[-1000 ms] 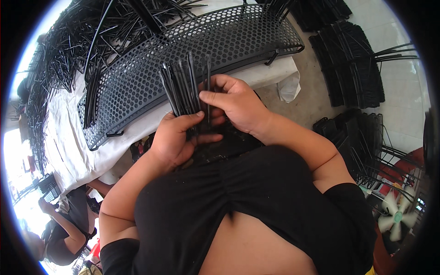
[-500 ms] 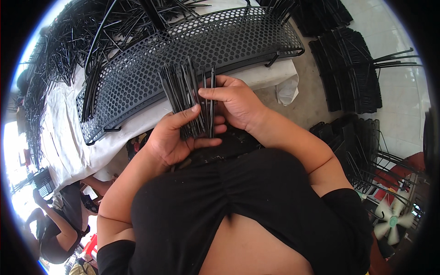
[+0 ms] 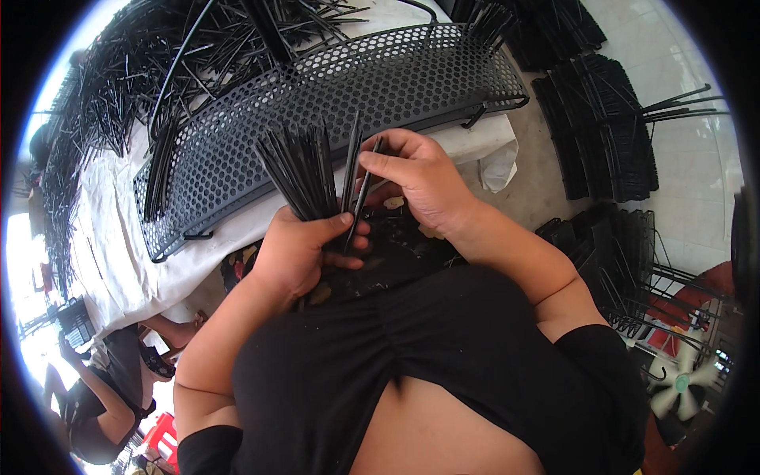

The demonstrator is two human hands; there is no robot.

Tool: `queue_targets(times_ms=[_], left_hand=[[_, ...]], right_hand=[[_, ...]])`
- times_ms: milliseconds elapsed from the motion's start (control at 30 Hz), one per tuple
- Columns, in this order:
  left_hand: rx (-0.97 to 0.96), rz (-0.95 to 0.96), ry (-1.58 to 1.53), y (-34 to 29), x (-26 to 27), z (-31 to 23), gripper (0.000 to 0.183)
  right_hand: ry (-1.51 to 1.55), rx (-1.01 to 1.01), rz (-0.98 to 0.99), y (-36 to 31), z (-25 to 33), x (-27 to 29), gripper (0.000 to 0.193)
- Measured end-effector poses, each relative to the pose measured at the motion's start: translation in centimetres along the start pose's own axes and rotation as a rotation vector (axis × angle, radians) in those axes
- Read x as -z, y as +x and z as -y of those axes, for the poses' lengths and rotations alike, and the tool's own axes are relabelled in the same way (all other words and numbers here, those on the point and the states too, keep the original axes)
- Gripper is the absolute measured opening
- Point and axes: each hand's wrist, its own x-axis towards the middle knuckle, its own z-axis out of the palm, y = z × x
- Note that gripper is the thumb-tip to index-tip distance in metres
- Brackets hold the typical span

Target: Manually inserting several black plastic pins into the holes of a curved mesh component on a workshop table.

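Compared with the earlier frame, now fans a bundle of black strips (image 3: pixel 297 162) further to the left and tilts a slanting strip (image 3: pixel 365 186), nearly upright there. In the head view, the only one, grips the bundle low in the left hand (image 3: pixel 299 245), thumb laid across, and pinches the upper part of the slanting strip between thumb and forefinger of the right hand (image 3: pixel 419 178). Keeps all these strips in front of the near edge of the white-covered surface (image 3: pixel 119 229). Holds the bundle to the left of the right hand, long axis running upward and leaning left; angles the slanting strip the other way, upper end to the right, lower end close by the left thumb, contact impossible to tell. Leaves two thin strips (image 3: pixel 351 158) standing between, near the right thumb. Beyond, along the near edge, a perforated black panel (image 3: pixel 332 103); toward the far left corner, a heap of loose black strips (image 3: pixel 111 103).
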Motion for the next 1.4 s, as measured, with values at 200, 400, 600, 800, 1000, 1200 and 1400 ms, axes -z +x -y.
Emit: queue_targets(times_ms=[200,400,600,800,1000,1200,1400], left_hand=[[-0.113,-0.061,0.101,-0.1,-0.4,0.2,0.020],[-0.015,-0.017,-0.232,0.6,1.6,-1.0,0.026],[-0.035,0.065,-0.283,1.0,2.3,-0.8,0.026],[-0.040,0.042,-0.370,0.5,1.1,-0.8,0.026],[-0.038,0.159,-0.408,1.1,2.4,-0.3,0.029],[-0.066,-0.027,-0.342,0.7,1.4,-0.5,0.031],[-0.140,-0.120,-0.198,0.3,2.1,-0.4,0.025]], right_hand=[[-0.168,0.191,0.029,-0.6,1.7,1.0,0.009],[0.053,0.770,-0.309,2.0,10.5,12.0,0.007],[-0.017,1.101,-0.705,3.3,12.2,15.4,0.008],[-0.108,1.150,-0.707,3.7,12.1,15.5,0.009],[-0.379,1.069,-0.693,4.7,12.1,14.5,0.007],[-1.135,1.363,-0.811,5.6,14.5,12.2,0.015],[-1.625,1.405,-0.778,6.5,15.4,11.9,0.020]])
